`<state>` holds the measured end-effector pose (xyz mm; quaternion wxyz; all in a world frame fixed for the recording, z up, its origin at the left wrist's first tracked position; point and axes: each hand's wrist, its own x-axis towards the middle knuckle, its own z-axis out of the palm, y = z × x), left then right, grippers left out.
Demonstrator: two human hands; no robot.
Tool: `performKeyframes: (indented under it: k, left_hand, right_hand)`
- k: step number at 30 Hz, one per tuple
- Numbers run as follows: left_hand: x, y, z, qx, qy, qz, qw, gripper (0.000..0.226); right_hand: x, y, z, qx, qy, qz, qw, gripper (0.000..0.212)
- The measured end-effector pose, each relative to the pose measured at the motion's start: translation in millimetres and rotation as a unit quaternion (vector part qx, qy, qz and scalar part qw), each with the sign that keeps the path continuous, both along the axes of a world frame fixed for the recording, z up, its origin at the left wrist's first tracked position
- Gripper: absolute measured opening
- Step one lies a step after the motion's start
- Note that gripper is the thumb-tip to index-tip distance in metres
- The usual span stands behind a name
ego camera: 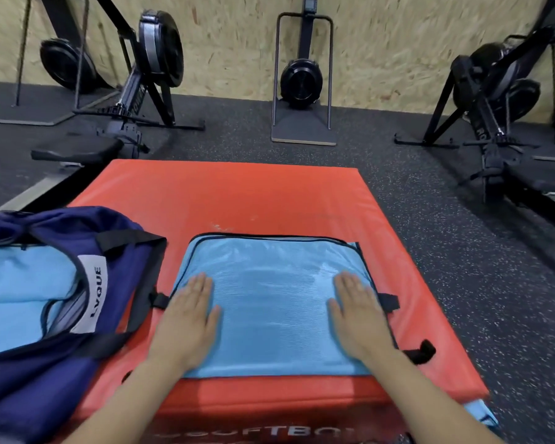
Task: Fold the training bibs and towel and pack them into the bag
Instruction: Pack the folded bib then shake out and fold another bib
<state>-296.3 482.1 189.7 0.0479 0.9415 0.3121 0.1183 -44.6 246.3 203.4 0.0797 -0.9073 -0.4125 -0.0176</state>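
A folded light-blue mesh bib (271,302) with black trim lies flat on the red soft box (237,193). My left hand (191,310) presses flat on its left side with straight fingers. My right hand (356,307) presses flat on its right side the same way. To the left sits the open navy bag (45,373) with black straps and a white label. Light-blue folded fabric (20,293) lies inside the bag's opening. A strip of light-blue fabric (483,413) hangs off the box's front right corner.
Black rowing machines stand at the back left (148,78) and right (500,100). A black exercise machine on a flat base (302,88) leans at the chipboard wall. Dark speckled rubber floor (430,238) surrounds the box.
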Motion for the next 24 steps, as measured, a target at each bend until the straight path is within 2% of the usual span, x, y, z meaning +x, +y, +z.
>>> performKeyframes:
  k: [3,6,9,11,16,22,24]
  left_hand:
    - [-13.2,-2.3,12.6,0.014,0.005,0.027,1.0,0.068]
    - [11.3,-55.0,9.6,-0.003,-0.015,-0.018,1.0,0.069]
    - [14.5,-89.7,-0.8,-0.024,-0.024,-0.046,0.998,0.063]
    - [0.3,-75.7,-3.4,-0.021,-0.038,-0.016,0.999,0.069]
    - [-38.9,-31.3,-3.0,0.0,-0.007,0.044,0.999,0.076]
    - [-38.9,-23.3,-0.4,-0.011,0.0,0.019,1.0,0.078]
    - [-31.5,-12.0,-0.9,-0.018,0.002,0.004,1.0,0.082]
  right_hand:
    - [-6.8,-0.6,9.6,0.003,-0.002,-0.022,1.0,0.071]
    - [-69.4,35.9,3.8,0.04,0.015,0.058,0.997,0.06]
    - [-119.5,45.0,-1.4,0.025,0.033,0.138,0.99,0.06]
    - [-102.3,29.5,-2.1,0.023,0.041,0.104,0.994,0.065]
    - [-32.7,-18.2,1.1,0.001,0.018,-0.016,1.0,0.079]
    - [-26.0,-20.0,15.0,-0.029,0.027,-0.03,0.999,0.09]
    - [-13.7,-16.7,21.9,-0.017,0.024,-0.035,0.999,0.087]
